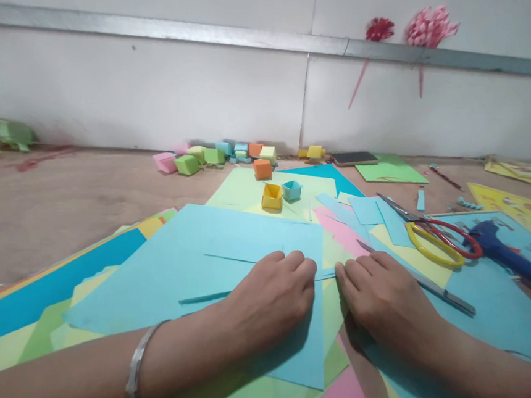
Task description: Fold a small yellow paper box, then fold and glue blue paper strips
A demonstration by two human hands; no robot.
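Note:
My left hand, with a silver bangle at the wrist, is closed on a narrow light blue paper strip. The fingers of my right hand close on the strip's other side, so a short piece spans the gap between both hands. Beneath my left hand lies a large light blue paper sheet, with a thin strip on it. A slim grey pointed metal tool passes under my right hand, its middle hidden. Beyond the hands stand a small yellow paper box and a light blue one, both open-topped.
Scissors with red and yellow handles and a blue-handled tool lie at right on paper pieces. Folded paper cubes, a phone and a green sheet sit near the wall. Paper flowers hang at a metal rail.

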